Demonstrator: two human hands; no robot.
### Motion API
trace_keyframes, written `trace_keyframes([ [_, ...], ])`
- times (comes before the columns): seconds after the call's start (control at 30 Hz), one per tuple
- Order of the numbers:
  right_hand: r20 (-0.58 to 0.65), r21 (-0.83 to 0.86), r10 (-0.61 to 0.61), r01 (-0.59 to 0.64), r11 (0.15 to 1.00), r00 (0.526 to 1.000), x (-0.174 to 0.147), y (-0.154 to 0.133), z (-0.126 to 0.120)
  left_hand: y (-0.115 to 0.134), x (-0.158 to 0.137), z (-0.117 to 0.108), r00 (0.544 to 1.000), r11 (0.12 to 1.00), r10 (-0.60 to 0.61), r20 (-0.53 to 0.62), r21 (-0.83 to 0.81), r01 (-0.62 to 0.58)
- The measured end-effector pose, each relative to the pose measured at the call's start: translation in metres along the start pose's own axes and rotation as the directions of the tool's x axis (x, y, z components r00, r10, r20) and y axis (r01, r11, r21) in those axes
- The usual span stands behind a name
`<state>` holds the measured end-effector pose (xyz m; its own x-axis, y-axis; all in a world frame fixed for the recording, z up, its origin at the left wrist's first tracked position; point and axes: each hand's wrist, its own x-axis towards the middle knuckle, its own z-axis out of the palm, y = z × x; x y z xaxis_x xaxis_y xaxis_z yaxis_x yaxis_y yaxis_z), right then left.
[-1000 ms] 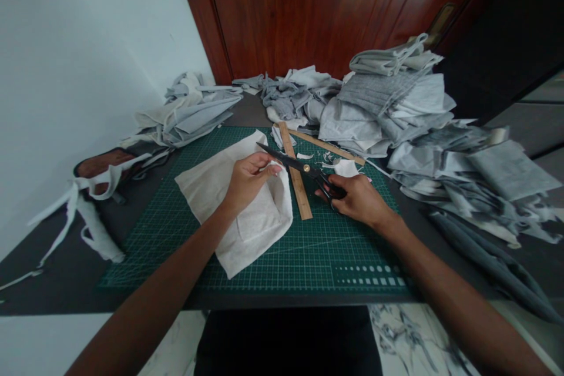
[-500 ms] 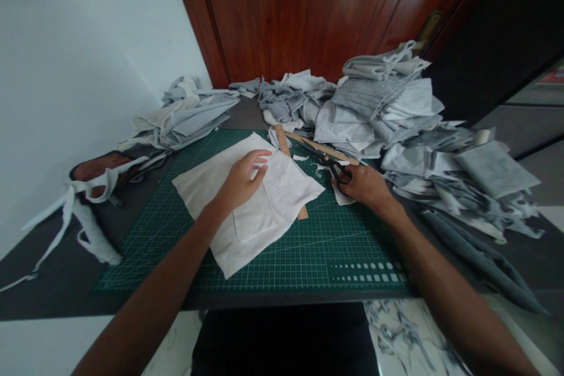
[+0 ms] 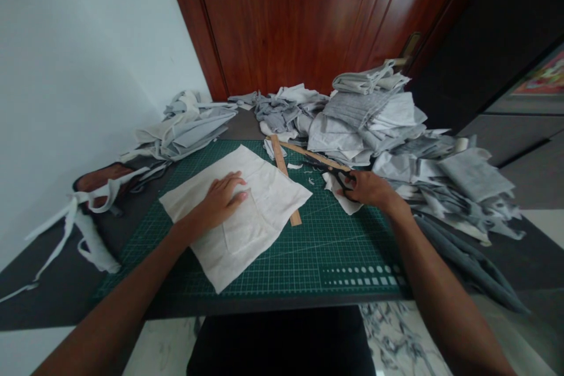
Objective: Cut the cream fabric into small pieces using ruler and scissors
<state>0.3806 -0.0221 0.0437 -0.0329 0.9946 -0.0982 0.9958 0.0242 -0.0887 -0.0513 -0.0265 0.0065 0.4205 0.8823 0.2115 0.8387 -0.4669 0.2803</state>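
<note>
**Scissors (image 3: 331, 168) over a loose scrap (image 3: 348, 205): snag risk**

The cloth (image 3: 273, 188) lies spread on the mat (image 3: 299, 264), covering part of a wooden strip (image 3: 281, 158). The left hand (image 3: 224, 200) rests on the cloth, fingers loose, gripping nothing; the right hand (image 3: 368, 189) has its fingers round the scissors' handles. Moving the scissors could drag the scrap along if a handle catches it. Sideways pressure from the left hand might ruck the cloth, and the strip beneath could shift with it.

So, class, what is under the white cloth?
The green mat shows around the cloth, and a wooden strip runs beneath its right corner, sticking out at both ends. The strip's middle is covered; anything else underneath cannot be seen.
</note>
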Motion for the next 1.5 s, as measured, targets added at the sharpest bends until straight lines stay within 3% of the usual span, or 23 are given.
trace_keyframes([
  [0.17,-0.064,0.030,-0.007,0.009,1.000,0.998,0.004,-0.001,0.004,-0.003,-0.039,-0.011,0.974,0.964,-0.229,0.004,0.142,0.226],
  [0.4,-0.007,0.042,-0.081,0.082,0.996,0.997,0.004,0.004,0.007,0.023,-0.085,-0.022,0.897,0.845,-0.435,-0.080,0.308,0.437],
  [0.67,0.068,0.079,-0.031,0.026,0.997,0.997,-0.008,0.008,-0.003,0.065,-0.065,-0.006,0.882,0.724,-0.403,-0.246,0.504,0.471],
  [0.87,0.101,0.094,-0.062,0.053,0.994,0.993,-0.008,0.006,-0.008,0.088,-0.046,-0.022,0.944,0.811,-0.289,-0.160,0.483,0.330],
  [1.0,0.030,0.077,-0.094,0.092,0.993,0.995,-0.005,0.009,-0.002,0.092,-0.043,-0.026,0.955,0.898,-0.290,-0.065,0.325,0.295],
  [1.13,0.018,0.070,-0.093,0.091,0.993,0.996,-0.003,0.011,0.003,0.096,-0.060,-0.034,0.946,0.946,-0.322,0.033,-0.016,0.323],
  [1.23,0.024,0.051,-0.100,0.098,0.994,0.995,-0.003,0.011,0.003,0.107,-0.085,-0.051,0.958,0.909,-0.258,0.127,-0.305,0.286],
  [1.33,0.033,0.019,-0.093,0.093,0.996,0.995,-0.004,0.010,0.004,0.124,-0.101,-0.063,0.931,0.808,-0.104,0.349,-0.516,0.284],
  [1.43,0.040,-0.003,-0.091,0.091,0.996,0.995,-0.005,0.008,0.003,0.128,-0.093,-0.057,0.893,0.743,0.063,0.445,-0.619,0.256],
  [1.5,0.048,-0.004,-0.093,0.093,0.996,0.995,-0.007,0.007,0.001,0.119,-0.081,-0.045,0.901,0.742,0.068,0.428,-0.626,0.241],
])
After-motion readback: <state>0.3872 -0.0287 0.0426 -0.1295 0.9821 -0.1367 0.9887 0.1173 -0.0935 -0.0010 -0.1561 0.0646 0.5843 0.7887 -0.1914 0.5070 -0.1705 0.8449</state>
